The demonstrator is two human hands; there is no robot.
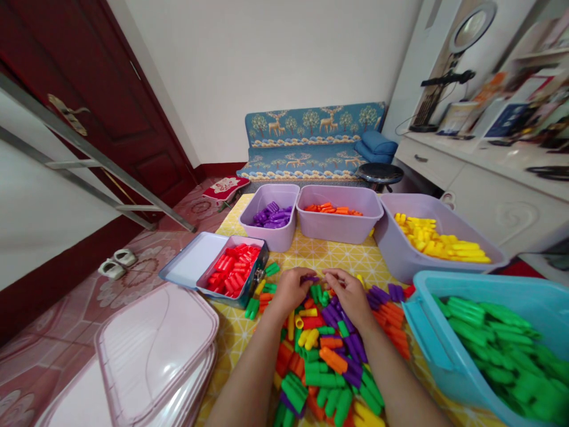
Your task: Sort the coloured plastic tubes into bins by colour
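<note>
Both hands reach over a heap of mixed plastic tube-shaped toy pieces in green, purple, orange, yellow and red. My left hand has its fingers curled and its fingertips on a small purple piece at the far side of the heap. Just across from it, my right hand bends its fingers inward, thumb and fingertips close together. What lies between those right fingertips is too small to make out. Loose orange pieces and purple pieces lie beside the right hand.
Lilac bins hold purple pieces, orange pieces and yellow pieces. Green pieces fill a turquoise bin at right. Left stands an open case of red pieces, near stacked lids. A ladder leans farther left.
</note>
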